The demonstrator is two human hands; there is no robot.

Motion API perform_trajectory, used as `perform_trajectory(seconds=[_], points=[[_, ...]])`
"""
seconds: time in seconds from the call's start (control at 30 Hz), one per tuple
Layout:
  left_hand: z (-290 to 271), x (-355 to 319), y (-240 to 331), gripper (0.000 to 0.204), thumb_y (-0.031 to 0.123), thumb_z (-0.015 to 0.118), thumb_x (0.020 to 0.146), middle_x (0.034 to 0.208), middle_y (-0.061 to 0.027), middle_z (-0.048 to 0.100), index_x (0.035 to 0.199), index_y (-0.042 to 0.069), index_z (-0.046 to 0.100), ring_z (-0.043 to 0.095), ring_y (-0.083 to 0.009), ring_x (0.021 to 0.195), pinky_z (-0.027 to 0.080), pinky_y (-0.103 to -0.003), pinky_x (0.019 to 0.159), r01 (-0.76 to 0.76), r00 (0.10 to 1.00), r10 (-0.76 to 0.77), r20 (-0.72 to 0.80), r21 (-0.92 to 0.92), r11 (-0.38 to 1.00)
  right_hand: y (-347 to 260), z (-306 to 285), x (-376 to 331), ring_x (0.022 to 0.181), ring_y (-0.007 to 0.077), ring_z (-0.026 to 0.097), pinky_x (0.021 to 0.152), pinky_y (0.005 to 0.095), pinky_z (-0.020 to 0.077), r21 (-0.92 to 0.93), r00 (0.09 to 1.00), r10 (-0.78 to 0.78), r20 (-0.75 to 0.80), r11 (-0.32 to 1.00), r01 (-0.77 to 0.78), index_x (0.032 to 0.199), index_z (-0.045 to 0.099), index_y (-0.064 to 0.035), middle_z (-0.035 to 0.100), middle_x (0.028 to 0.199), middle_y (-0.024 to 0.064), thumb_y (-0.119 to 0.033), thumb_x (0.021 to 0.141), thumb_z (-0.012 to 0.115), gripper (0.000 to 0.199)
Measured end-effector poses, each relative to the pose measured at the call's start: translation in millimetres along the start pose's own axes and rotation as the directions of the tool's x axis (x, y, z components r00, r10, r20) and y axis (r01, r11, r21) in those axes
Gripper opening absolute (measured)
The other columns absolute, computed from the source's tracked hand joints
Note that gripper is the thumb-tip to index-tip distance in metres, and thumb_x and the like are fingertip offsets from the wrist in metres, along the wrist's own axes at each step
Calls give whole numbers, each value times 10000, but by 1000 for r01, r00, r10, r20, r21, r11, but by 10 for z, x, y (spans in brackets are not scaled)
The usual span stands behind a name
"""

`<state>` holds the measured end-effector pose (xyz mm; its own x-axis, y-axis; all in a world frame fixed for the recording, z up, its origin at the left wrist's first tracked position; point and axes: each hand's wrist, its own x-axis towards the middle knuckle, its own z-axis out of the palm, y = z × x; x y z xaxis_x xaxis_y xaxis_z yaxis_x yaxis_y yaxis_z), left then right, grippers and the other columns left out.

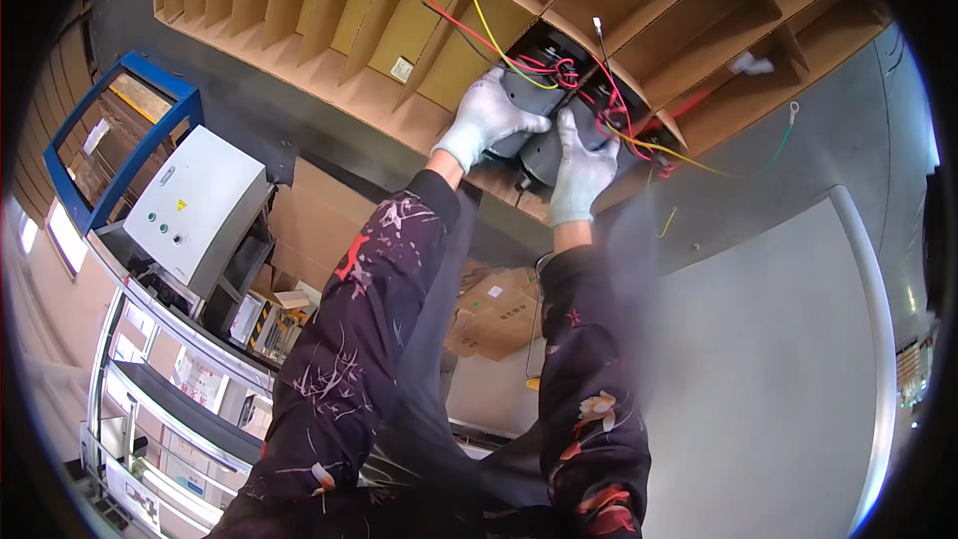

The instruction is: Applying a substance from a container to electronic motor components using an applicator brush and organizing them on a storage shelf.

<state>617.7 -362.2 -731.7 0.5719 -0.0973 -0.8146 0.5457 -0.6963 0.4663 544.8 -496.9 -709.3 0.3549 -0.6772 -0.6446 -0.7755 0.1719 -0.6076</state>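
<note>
Dark cylinders (544, 154) sit at the divided carton's (289, 65) near edge. Left hand (487, 120) and right hand (582, 174) clasp one each, thumbs pressed on bodies, probably sparing the wires (566, 71); other fingers mostly hidden, can't tell spread.

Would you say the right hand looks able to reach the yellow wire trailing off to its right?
Probably yes: the yellow wire runs close beside the right hand and nothing rigid shows between them, though that hand would likely have to leave the dark cylinder.

Metal-framed shelving (190, 417), pale tabletop (778, 359) (its edge bright)
</note>
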Motion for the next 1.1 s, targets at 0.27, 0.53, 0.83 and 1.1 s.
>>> perform_trajectory(seconds=[0.27,0.53,0.83,1.1], points=[[113,-28,154,631,389,836,693,1277,-179,609,1230,119,645,577,-322,1182,490,-418,977,-132,991,125,45,281,950,37,44,157,831,300,692,780,373,524,-339,989,149,-26,929,-149,1217,589,94,724,977,187,-284,767,827,634],[694,-1101,495,464,184,694,811,1199,-240,578,1210,-19,573,548,-400,1144,447,-445,994,-85,907,101,-409,59,995,-354,-962,-91,914,366,624,856,458,486,-837,885,-465,26,473,273,1109,611,54,645,975,209,-270,874,700,410],[1355,-1177,365,284,240,565,991,942,-64,716,1072,-15,660,687,-181,862,541,-309,784,188,978,-184,95,-774,604,71,-935,494,610,289,676,544,382,566,142,847,475,238,846,-514,950,644,27,682,788,159,-246,913,660,276],[1398,-940,-158,321,336,579,997,913,-22,717,1052,41,691,687,-117,774,564,-301,665,344,935,-262,238,-789,509,-66,-963,247,589,225,682,468,344,567,-90,847,436,304,898,-430,904,631,34,667,778,129,-165,885,621,200]])
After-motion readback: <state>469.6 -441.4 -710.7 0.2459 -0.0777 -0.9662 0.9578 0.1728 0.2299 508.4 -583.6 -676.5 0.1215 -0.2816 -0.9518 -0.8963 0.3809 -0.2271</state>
